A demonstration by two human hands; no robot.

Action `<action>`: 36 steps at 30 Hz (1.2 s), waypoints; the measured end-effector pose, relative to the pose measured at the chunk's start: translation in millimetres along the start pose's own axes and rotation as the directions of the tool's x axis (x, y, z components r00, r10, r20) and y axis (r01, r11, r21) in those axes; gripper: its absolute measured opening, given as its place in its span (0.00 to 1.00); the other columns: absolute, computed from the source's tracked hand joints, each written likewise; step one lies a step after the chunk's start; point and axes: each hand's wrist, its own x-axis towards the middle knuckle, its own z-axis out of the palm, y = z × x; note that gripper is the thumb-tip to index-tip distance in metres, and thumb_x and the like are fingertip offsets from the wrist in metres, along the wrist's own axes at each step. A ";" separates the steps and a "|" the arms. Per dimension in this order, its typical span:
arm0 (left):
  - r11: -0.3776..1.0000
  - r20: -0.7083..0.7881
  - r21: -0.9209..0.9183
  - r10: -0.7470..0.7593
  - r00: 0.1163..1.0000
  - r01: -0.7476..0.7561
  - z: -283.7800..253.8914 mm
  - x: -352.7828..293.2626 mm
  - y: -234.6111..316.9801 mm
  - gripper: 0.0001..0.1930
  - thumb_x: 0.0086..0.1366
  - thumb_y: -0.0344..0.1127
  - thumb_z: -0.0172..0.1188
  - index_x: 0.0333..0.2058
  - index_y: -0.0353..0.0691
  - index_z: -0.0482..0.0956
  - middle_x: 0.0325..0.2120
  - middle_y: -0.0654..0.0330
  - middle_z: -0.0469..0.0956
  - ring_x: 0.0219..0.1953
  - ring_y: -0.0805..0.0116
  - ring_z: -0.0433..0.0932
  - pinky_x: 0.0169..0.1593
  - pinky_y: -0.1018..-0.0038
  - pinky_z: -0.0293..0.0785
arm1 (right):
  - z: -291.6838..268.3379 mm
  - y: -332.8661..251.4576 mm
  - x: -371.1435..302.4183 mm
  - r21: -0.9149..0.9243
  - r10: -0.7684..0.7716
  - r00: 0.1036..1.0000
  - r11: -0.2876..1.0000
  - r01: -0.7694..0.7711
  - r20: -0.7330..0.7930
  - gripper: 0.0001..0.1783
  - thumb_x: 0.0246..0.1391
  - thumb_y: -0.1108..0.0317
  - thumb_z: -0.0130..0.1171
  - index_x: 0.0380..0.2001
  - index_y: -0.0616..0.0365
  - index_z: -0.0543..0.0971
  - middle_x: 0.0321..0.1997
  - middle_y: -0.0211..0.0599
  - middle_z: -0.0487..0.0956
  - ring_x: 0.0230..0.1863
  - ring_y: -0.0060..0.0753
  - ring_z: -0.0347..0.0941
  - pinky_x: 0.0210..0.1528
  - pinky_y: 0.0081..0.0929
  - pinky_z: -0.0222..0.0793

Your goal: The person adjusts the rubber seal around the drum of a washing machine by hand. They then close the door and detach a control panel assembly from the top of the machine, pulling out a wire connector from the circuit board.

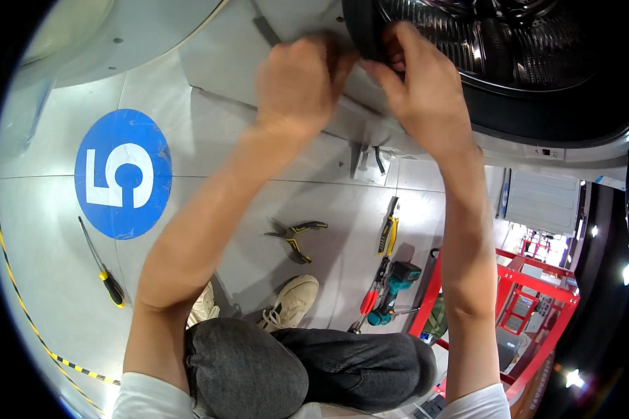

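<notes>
In front of me is a front-loading washing machine with its white front panel [223, 59] and ribbed metal drum [454, 42]. A dark rubber door seal [362, 28] rings the drum opening, and its left edge stands out from the panel. My right hand [426, 87] has its fingers curled round the lower part of that edge, thumb toward my left hand. My left hand [297, 84] is just left of the seal, close to the panel; motion smears its fingers and they point away from me, so their grip is hidden.
The open round door [140, 31] is at upper left. On the floor lie a screwdriver [101, 265], splayed pliers [297, 237], yellow-handled pliers [389, 234], a red-handled tool [372, 297] and a teal cordless drill [396, 290]. A red-framed cart [538, 290] stands right of my right arm.
</notes>
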 end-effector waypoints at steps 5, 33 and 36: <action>0.988 0.117 0.149 -0.067 0.991 0.050 -22.8 3.8 -2.8 0.10 0.60 0.38 0.61 0.29 0.35 0.80 0.23 0.51 0.80 0.25 0.53 0.80 0.32 0.66 0.74 | 6.9 -22.9 9.7 -0.260 0.097 0.995 0.961 -0.091 0.011 0.13 0.52 0.64 0.60 0.37 0.59 0.75 0.31 0.45 0.78 0.32 0.49 0.78 0.33 0.40 0.75; 0.279 0.592 0.338 0.679 0.434 -0.899 -39.5 55.6 37.2 0.12 0.56 0.34 0.62 0.40 0.39 0.78 0.40 0.58 0.77 0.46 0.62 0.74 0.56 0.61 0.62 | 5.7 38.4 -63.3 -0.286 -0.047 0.987 0.958 0.002 -0.151 0.13 0.40 0.66 0.66 0.32 0.57 0.77 0.31 0.34 0.76 0.38 0.36 0.74 0.42 0.31 0.72; 0.282 0.648 0.330 0.627 0.433 -0.901 -29.5 55.1 39.1 0.13 0.56 0.33 0.62 0.41 0.38 0.78 0.41 0.57 0.78 0.48 0.62 0.74 0.56 0.60 0.63 | -1.6 48.6 -67.7 -0.284 -0.109 0.983 0.957 0.064 -0.147 0.13 0.42 0.65 0.65 0.31 0.56 0.76 0.31 0.33 0.73 0.36 0.36 0.72 0.41 0.31 0.70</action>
